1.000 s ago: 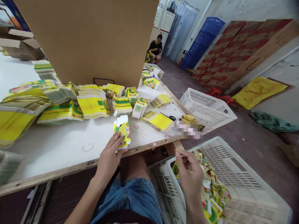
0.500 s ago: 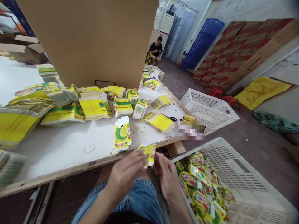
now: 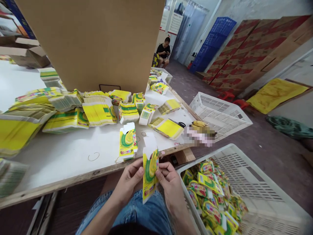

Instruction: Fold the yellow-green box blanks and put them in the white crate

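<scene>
Between my two hands, over my lap at the table edge, stands a yellow and green printed carton point(image 3: 150, 169) with a white flap open at its top. My left hand point(image 3: 130, 181) grips its left side, with the thumb toward me and the other fingers partly behind it. My right hand point(image 3: 170, 182) pinches its right edge between thumb and fingers. Just beyond, a small stack of like cartons point(image 3: 127, 142) lies at the front of the white table point(image 3: 73, 155). A rubber band point(image 3: 94, 156) lies left of that stack.
Bundled flat cartons point(image 3: 99, 112) line the table before a tall cardboard box point(image 3: 93, 45). Scissors point(image 3: 181, 124) and bananas point(image 3: 199, 124) lie at the right. A white crate point(image 3: 259, 176) with many small yellow packs stands at my right. Another person point(image 3: 163, 52) sits far back.
The carton in my hands has turned upright, showing its broad printed face and white top flap. My left hand has shifted from over the carton to its side.
</scene>
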Demonstrator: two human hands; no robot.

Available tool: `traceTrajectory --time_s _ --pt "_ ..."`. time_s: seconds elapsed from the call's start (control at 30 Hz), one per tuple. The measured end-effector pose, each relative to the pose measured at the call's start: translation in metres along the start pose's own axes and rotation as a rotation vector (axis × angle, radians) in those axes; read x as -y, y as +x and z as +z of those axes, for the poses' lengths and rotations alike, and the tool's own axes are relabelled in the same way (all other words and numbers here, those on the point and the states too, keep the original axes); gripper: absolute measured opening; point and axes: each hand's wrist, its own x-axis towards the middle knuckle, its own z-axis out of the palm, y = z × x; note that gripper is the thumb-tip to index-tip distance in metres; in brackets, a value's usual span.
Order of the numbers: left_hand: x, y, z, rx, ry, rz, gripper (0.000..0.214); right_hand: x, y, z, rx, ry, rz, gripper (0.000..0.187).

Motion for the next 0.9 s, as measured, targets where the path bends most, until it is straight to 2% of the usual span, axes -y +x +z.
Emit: traceTrajectory --time_s 0.1,0.17,0.27,0.33,0.4,0.43,0.5,0.53,0.63,0.9 --pt "-0.006 0.0 0.006 0.038 -0.052 -0.046 0.056 0.0 -0.001 0.001 0.015 -0.124 -0.034 0.022" --pt "-0.01 0.0 0.008 -0.011 -0.051 -0.064 0.056 0.003 -0.002 0.0 0.023 -0.256 -0.088 0.018" --pt "-0.012 0.0 0.008 -0.118 -0.062 -0.127 0.056 0.009 -0.002 -0.004 -0.117 -0.497 -0.282 0.015" --pt "-0.01 -0.001 0.005 -0.128 -0.07 -0.157 0.054 0.014 -0.002 -0.006 -0.181 -0.649 -0.451 0.031" --pt "-0.006 -0.001 0.001 -0.085 -0.076 -0.167 0.049 0.019 -0.001 -0.008 -0.084 -0.766 -0.559 0.055" --pt "-0.004 -0.002 -0.001 -0.067 -0.075 -0.167 0.046 0.021 0.0 -0.008 -0.007 -0.807 -0.582 0.059" --pt "0.0 -0.002 -0.003 -0.08 -0.065 -0.169 0.039 0.023 0.0 -0.007 0.095 -0.851 -0.594 0.056" --pt "0.001 -0.003 -0.005 -0.106 -0.058 -0.175 0.036 0.023 0.0 -0.007 0.104 -0.859 -0.595 0.053" --pt "0.002 -0.004 -0.008 -0.149 -0.041 -0.204 0.035 0.02 -0.001 -0.005 0.064 -0.851 -0.575 0.047" --pt "-0.01 -0.005 -0.003 -0.078 0.046 -0.243 0.034 0.025 -0.001 -0.001 0.055 -0.76 -0.476 0.028"
